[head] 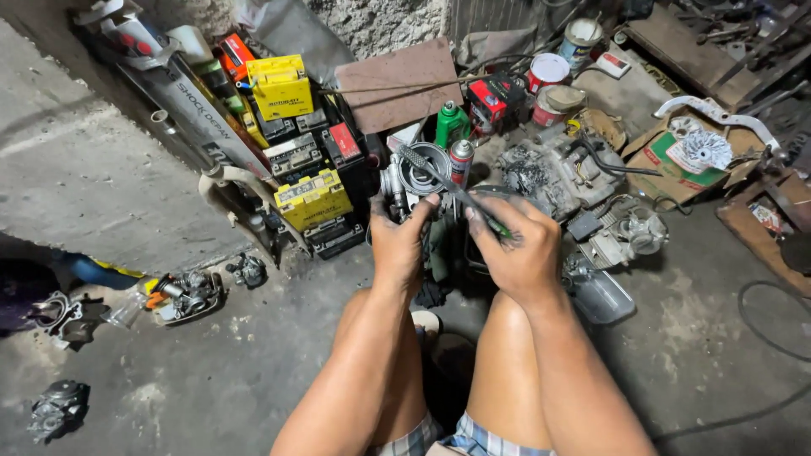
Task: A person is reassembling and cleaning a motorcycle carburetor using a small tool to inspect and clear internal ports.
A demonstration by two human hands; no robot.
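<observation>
Carburetor point(411, 181) was held up over the knees, above the concrete floor point(693, 338), w/ the left hand point(401, 245) wrapped round its lower body, thumb on the side. Right hand point(517, 249) was clenched on a green-handled tool point(452, 187), its tip laid across the carb's round mouth. Cast metal, so probably stiff & fairly heavy for its size; surfaces looked greasy, so likely slippery. Best taken by the main body, not by small fittings or levers, which could bend. Batteries point(308, 198), spray cans point(460, 156) & an engine block point(553, 173) were seen just beyond. Exact tool type couldn't be told.
</observation>
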